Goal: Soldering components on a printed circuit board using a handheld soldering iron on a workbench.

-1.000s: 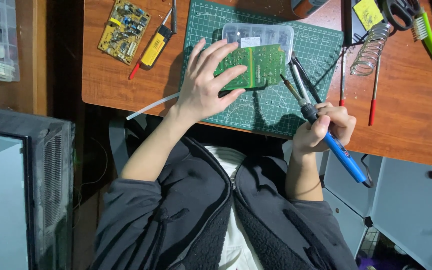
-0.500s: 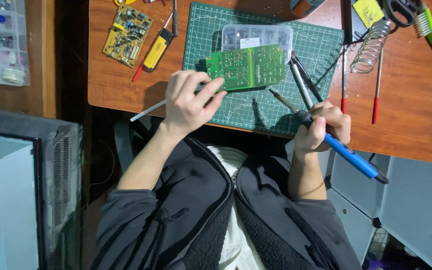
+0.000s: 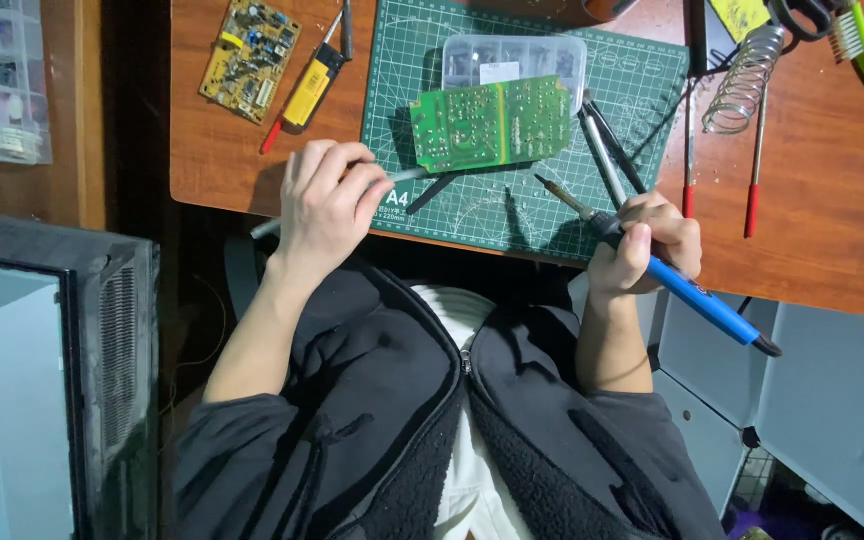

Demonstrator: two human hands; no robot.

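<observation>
My right hand (image 3: pixel 642 245) is clamping the blue soldering iron (image 3: pixel 687 290), tip hanging short of the green circuit board (image 3: pixel 492 122) on the mat (image 3: pixel 512 210). My left hand (image 3: pixel 327 205) is pinching a thin grey rod (image 3: pixel 402 176) near the board's left edge. No joint touched yet.

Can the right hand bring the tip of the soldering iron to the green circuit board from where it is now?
Probably yes. The right hand holds the soldering iron with its tip aimed at the green circuit board, and only bare cutting mat lies between them.
</observation>
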